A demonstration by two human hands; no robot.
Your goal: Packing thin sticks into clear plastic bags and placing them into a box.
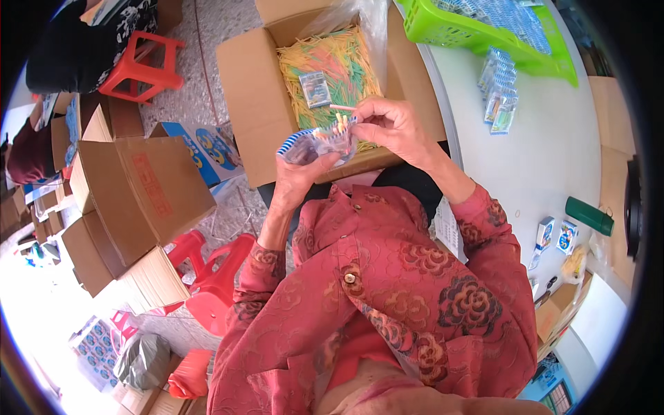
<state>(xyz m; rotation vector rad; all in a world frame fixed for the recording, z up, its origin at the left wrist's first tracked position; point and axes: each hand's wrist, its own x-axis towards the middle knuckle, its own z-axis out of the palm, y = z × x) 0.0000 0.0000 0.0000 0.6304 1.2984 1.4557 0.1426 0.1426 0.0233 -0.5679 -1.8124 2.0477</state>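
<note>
My left hand (299, 182) grips a small clear plastic bag (301, 149) with a blue-and-white striped edge. Several pale thin sticks (340, 125) poke out of the bag's mouth. At that mouth, my right hand (398, 131) has thumb and forefinger pinched on a thin pinkish stick (342, 107). Both hands are over the near side of an open cardboard box (247, 97). Inside it lies a heap of thin yellow, green and pink sticks (325, 52), and a filled blue-and-white packet (315, 90) rests on top.
On the right, a white table (546, 152) bears a green basket (460, 34) of packets, a strip of packets (499, 93) and a dark green cylinder (589, 216). At left are cardboard boxes (131, 194), red stools (218, 277) and another person's dark clothing (66, 55).
</note>
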